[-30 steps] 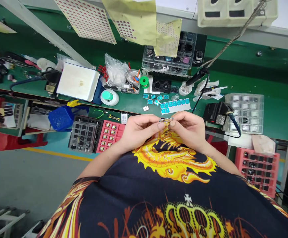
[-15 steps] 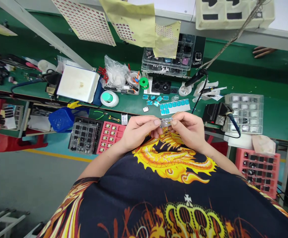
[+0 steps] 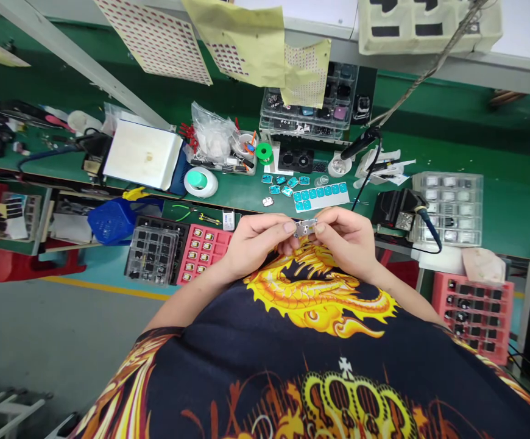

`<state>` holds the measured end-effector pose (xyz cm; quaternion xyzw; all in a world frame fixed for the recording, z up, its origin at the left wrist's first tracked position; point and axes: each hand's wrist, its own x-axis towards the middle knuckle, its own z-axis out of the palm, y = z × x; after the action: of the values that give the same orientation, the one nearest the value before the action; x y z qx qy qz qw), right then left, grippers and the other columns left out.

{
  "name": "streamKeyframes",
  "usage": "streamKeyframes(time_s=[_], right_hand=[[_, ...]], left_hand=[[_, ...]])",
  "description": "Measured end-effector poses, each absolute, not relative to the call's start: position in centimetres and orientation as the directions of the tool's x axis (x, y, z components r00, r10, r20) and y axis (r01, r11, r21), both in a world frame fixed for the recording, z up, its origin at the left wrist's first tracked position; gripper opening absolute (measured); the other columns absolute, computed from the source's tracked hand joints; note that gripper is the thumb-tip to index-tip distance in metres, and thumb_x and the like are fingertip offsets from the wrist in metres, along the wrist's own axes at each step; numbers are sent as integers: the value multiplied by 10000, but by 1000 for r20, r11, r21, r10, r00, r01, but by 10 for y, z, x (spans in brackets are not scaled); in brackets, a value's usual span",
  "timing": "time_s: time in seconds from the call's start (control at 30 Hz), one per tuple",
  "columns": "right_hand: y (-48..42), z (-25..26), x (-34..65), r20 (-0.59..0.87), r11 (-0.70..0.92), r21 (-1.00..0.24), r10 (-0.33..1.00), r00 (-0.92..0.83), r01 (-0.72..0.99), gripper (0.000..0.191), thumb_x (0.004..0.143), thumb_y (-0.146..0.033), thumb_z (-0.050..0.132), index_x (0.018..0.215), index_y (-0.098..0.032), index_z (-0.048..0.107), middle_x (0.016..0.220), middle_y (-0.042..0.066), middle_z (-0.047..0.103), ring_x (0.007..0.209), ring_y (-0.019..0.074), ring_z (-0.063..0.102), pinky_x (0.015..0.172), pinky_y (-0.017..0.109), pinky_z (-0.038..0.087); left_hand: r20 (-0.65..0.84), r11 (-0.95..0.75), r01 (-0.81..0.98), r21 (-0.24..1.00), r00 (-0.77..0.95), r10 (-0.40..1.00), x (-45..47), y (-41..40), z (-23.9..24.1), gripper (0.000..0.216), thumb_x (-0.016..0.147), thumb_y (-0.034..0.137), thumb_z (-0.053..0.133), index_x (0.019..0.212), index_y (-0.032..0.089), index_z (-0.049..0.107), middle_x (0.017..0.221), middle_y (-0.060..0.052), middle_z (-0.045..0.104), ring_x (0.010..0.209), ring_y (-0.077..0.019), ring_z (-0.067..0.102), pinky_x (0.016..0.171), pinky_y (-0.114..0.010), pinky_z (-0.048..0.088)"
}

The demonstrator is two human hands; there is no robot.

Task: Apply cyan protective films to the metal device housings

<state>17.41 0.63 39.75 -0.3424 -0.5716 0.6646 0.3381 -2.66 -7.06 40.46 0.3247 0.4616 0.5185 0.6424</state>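
Observation:
Between my two hands is a small flat silver metal plate (image 3: 306, 228) with little holes, held close to my shirt at the bench's front edge. My left hand (image 3: 260, 239) pinches its left end between thumb and fingers. At the other end, my right hand (image 3: 349, 239) grips it the same way, so both ends are partly hidden. Just beyond lie a white sheet with blue-green square stickers (image 3: 322, 197) and several loose blue-green pieces (image 3: 287, 191). One small white-faced piece (image 3: 268, 201) rests nearer my left hand.
Left are a pink tray (image 3: 196, 259), a clear compartment box (image 3: 151, 253) and a tape roll (image 3: 200, 182). A soldering iron (image 3: 360, 144) stands behind the stickers. To the right are a black device (image 3: 393, 210), a clear parts box (image 3: 450, 207) and another pink tray (image 3: 473, 314).
The metal plate has tilted very slightly, while both hands keep their hold on it. Across the bench at upper right, another person's hand has drawn back to the right.

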Motion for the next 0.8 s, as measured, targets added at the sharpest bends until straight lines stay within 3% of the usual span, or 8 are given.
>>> streamKeyframes(time_s=[0.2,0.37,0.57,0.73,0.8], right_hand=[[3,393,176,0,-28,-999,846,-533,-44,182,920,-365,892,887,-239,766,829,-7,746,710,123,657,631,280,524],[1,394,177,142,177,-984,824,-548,10,98,963,-321,839,927,-256,776,843,8,759,758,157,682,662,330,530],[0,396,175,188,234,-972,809,-556,12,55,965,-252,822,936,-258,775,835,-3,749,749,148,676,663,328,531],[-1,397,174,210,278,-960,811,-546,44,35,959,-248,811,980,-266,789,879,12,778,783,164,698,673,340,556],[-1,398,174,214,285,-957,815,-538,50,52,961,-242,800,1005,-270,799,905,17,788,807,169,708,691,344,570]], left_hand=[[-207,195,-336,921,1,978,-26,-72,402,268,991,403,813,835,185,829,776,-44,765,613,-112,677,571,-230,564],[-115,99,-224,970,-60,992,-26,-72,406,252,978,412,828,852,193,833,760,-26,742,608,-108,654,570,-237,542],[-23,17,-64,998,-94,995,-25,-73,410,179,979,348,828,886,195,826,770,-19,735,675,-117,641,629,-258,520],[232,-208,177,962,-130,964,-24,-76,404,70,975,255,812,1020,209,839,890,-44,806,768,-140,710,699,-274,568],[349,-306,299,904,-102,932,-26,-76,402,122,958,203,811,1077,215,835,914,-43,823,778,-139,731,713,-270,585]])
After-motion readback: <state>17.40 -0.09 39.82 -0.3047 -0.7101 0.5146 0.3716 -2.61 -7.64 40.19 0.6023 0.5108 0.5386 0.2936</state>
